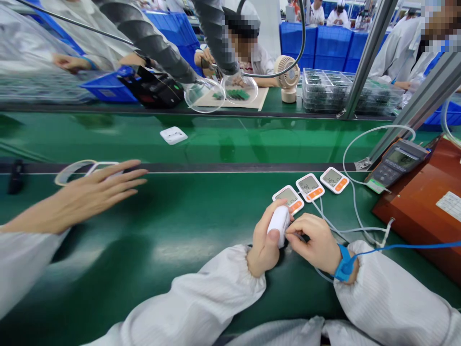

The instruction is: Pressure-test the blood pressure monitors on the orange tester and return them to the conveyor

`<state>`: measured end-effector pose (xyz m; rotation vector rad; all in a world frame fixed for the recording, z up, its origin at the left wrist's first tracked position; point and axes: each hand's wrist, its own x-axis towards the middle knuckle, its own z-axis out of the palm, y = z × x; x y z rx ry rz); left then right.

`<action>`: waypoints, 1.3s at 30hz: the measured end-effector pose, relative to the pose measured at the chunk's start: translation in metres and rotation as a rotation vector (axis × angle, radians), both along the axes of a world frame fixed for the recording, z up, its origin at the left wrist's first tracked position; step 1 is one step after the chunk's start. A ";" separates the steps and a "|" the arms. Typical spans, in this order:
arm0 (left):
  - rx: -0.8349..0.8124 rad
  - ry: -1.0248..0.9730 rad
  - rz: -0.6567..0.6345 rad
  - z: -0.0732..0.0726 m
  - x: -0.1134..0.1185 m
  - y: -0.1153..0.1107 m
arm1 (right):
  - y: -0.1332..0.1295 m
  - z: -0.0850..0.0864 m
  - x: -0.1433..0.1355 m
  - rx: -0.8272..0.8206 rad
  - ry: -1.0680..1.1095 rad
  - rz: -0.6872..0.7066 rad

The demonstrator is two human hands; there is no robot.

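My left hand [265, 240] is closed around a small white plastic device [278, 225], held just above the green bench. Pinched at the device's right edge are the fingers of my right hand [314, 241], with a blue strap on the wrist; what they grip is hidden. Just beyond lie three white display units with orange buttons: the nearest unit [289, 199], partly behind my left fingers, a middle unit [310, 187] and a right unit [334, 180]. Thin grey tubes [326, 217] run from among them past my right hand.
A co-worker's open hand [104, 190] reaches in from the left. An orange-brown box [414, 202] and a handheld meter [399, 161] stand at right. One white piece [173, 135] lies on the green strip beyond the rail. A blue cord [414, 246] trails from my wrist.
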<state>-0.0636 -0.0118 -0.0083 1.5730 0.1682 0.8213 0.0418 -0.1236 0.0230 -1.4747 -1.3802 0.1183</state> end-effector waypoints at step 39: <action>-0.387 0.240 -0.568 0.012 0.013 0.019 | -0.026 -0.029 0.030 -0.354 0.167 -0.416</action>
